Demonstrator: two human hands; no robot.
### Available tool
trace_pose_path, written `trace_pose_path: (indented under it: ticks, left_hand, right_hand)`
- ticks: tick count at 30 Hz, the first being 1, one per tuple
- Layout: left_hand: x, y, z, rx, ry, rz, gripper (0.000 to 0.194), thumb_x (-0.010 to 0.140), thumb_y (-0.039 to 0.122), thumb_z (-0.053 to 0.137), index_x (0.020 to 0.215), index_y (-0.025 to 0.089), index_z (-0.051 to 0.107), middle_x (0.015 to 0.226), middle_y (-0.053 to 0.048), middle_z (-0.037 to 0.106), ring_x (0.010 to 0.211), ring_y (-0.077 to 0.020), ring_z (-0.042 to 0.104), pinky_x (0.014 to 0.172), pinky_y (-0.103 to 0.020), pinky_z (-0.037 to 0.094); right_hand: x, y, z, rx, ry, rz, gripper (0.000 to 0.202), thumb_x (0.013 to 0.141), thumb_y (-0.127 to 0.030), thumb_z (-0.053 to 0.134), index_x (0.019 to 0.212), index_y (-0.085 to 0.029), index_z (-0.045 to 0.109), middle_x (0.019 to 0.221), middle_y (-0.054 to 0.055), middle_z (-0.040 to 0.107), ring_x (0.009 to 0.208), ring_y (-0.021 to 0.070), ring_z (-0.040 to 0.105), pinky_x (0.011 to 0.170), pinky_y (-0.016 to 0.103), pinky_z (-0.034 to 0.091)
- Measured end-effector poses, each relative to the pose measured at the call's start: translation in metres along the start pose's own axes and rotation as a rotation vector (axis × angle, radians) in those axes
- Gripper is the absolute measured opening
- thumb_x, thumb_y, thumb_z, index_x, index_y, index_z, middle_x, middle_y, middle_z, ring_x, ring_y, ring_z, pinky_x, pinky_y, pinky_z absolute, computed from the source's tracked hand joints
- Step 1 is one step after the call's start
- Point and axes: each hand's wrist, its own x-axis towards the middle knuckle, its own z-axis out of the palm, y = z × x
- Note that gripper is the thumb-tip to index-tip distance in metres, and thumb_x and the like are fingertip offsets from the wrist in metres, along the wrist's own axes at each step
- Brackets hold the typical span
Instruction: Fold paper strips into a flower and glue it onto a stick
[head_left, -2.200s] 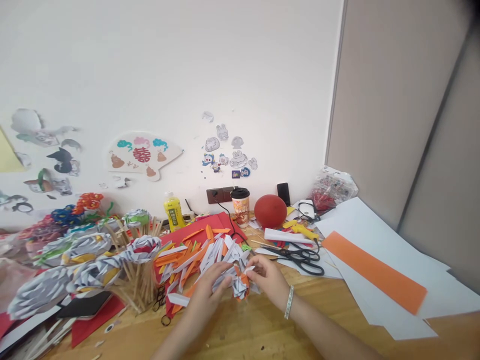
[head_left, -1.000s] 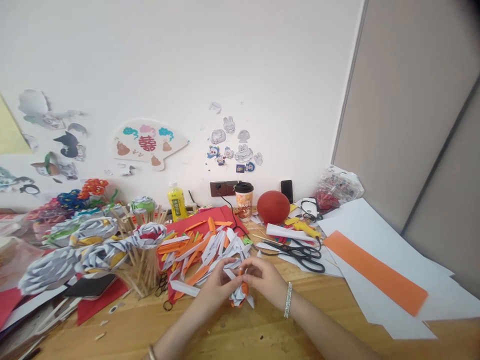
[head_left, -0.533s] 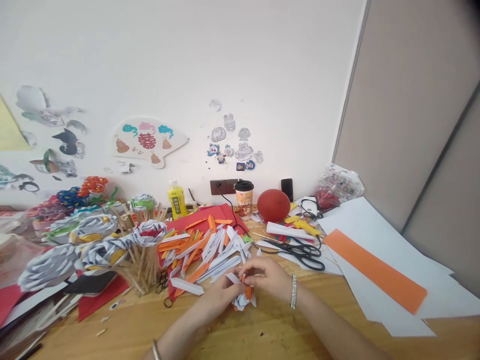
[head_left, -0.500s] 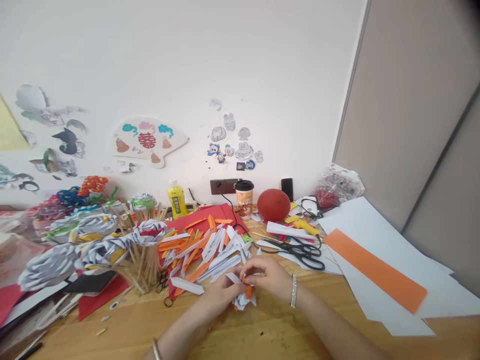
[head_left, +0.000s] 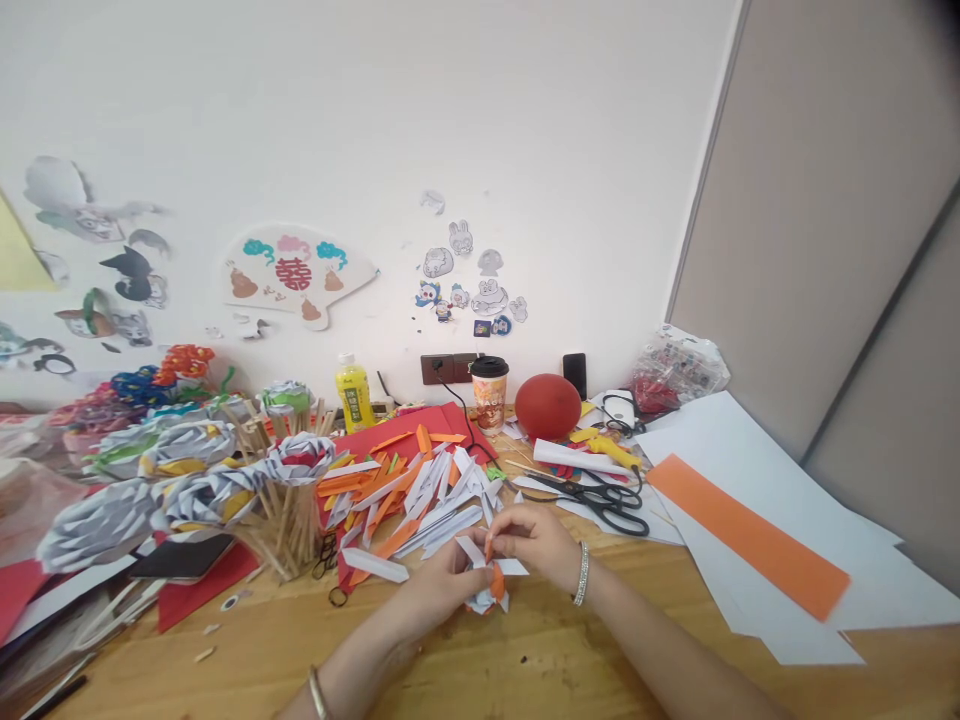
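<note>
My left hand (head_left: 448, 582) is closed around a small white and orange folded-paper piece (head_left: 484, 602), held just over the wooden table. White paper points stick out of it beside the thumb. My right hand (head_left: 534, 540) pinches a small orange paper strip (head_left: 489, 547) at the top of that piece. A white paper strip (head_left: 514, 567) juts out to the right beneath the right fingers. Behind both hands lies a heap of folded white and orange paper strips (head_left: 442, 495). The fingers partly hide how the paper parts join.
Black scissors (head_left: 619, 508) and a yellow glue gun (head_left: 611, 450) lie to the right, near white sheets (head_left: 739, 490) and an orange strip (head_left: 750, 537). Behind stand a lidded cup (head_left: 490, 398), a red balloon (head_left: 548, 406) and a yellow bottle (head_left: 354, 395). Paper flowers on sticks (head_left: 210, 495) crowd the left.
The right hand has shifted slightly, its fingers still pinching at the top of the paper piece. A white strip now shows jutting right beneath them. The left hand keeps its hold.
</note>
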Motion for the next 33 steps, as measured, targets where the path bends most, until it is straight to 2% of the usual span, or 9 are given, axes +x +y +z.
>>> trace_pose_path:
  ticks: [3, 5, 8, 15, 21, 24, 33]
  left_hand:
    - [0.002, 0.000, -0.004, 0.041, 0.008, 0.031, 0.029, 0.067, 0.036, 0.060, 0.084, 0.014, 0.049, 0.063, 0.004, 0.052, 0.052, -0.0090, 0.046, 0.052, -0.022, 0.036]
    - [0.003, 0.001, -0.007, 0.100, 0.097, 0.117, 0.033, 0.069, 0.043, 0.058, 0.085, 0.015, 0.051, 0.063, 0.003, 0.052, 0.052, -0.0093, 0.045, 0.050, -0.021, 0.035]
    - [0.004, 0.003, -0.012, 0.227, 0.225, 0.220, 0.031, 0.066, 0.041, 0.060, 0.081, 0.015, 0.054, 0.059, 0.004, 0.049, 0.051, -0.0091, 0.043, 0.047, -0.020, 0.034]
    - [0.003, 0.007, -0.009, 0.395, 0.369, 0.234, 0.021, 0.064, 0.035, 0.060, 0.068, 0.015, 0.058, 0.067, -0.002, 0.060, 0.059, -0.0146, 0.054, 0.054, -0.024, 0.042]
    - [-0.001, 0.015, -0.008, 0.426, 0.373, 0.195, 0.021, 0.063, 0.034, 0.059, 0.070, 0.014, 0.061, 0.067, -0.003, 0.062, 0.058, -0.0152, 0.055, 0.053, -0.024, 0.042]
    - [0.000, 0.013, -0.010, 0.404, 0.375, 0.194, 0.019, 0.062, 0.033, 0.060, 0.069, 0.015, 0.058, 0.066, -0.001, 0.060, 0.056, -0.0141, 0.054, 0.053, -0.023, 0.042]
    - [0.002, 0.009, -0.020, 0.437, 0.273, 0.277, 0.017, 0.066, 0.031, 0.061, 0.067, 0.016, 0.053, 0.068, 0.000, 0.057, 0.068, -0.0154, 0.055, 0.060, -0.024, 0.043]
  right_hand:
    - [0.002, 0.004, -0.001, 0.045, 0.008, 0.018, 0.019, 0.064, -0.032, 0.068, 0.072, -0.016, 0.062, 0.070, 0.000, 0.063, 0.069, 0.0144, 0.060, 0.069, 0.029, 0.047]
    - [0.003, 0.006, -0.002, 0.078, 0.010, 0.035, 0.022, 0.063, -0.033, 0.069, 0.075, -0.016, 0.061, 0.074, 0.001, 0.063, 0.072, 0.0152, 0.060, 0.071, 0.030, 0.046]
    - [0.005, 0.010, -0.001, 0.048, 0.063, 0.047, 0.024, 0.063, -0.031, 0.069, 0.077, -0.016, 0.059, 0.075, 0.001, 0.062, 0.072, 0.0152, 0.059, 0.070, 0.030, 0.046]
    - [0.002, 0.005, 0.011, -0.218, 0.262, 0.038, 0.011, 0.063, -0.019, 0.064, 0.069, -0.017, 0.055, 0.065, -0.002, 0.058, 0.062, 0.0127, 0.054, 0.060, 0.025, 0.043]
    - [-0.001, 0.001, 0.017, -0.280, 0.286, 0.000, 0.004, 0.065, -0.016, 0.061, 0.066, -0.016, 0.058, 0.068, 0.000, 0.060, 0.067, 0.0145, 0.055, 0.064, 0.025, 0.043]
    - [-0.001, 0.003, 0.019, -0.297, 0.311, -0.036, 0.007, 0.064, -0.013, 0.061, 0.069, -0.017, 0.059, 0.070, 0.000, 0.061, 0.069, 0.0149, 0.056, 0.066, 0.026, 0.044]
    - [-0.002, 0.004, 0.017, -0.195, 0.229, -0.077, 0.014, 0.064, -0.011, 0.061, 0.075, -0.018, 0.058, 0.075, 0.000, 0.061, 0.075, 0.0154, 0.057, 0.072, 0.028, 0.045]
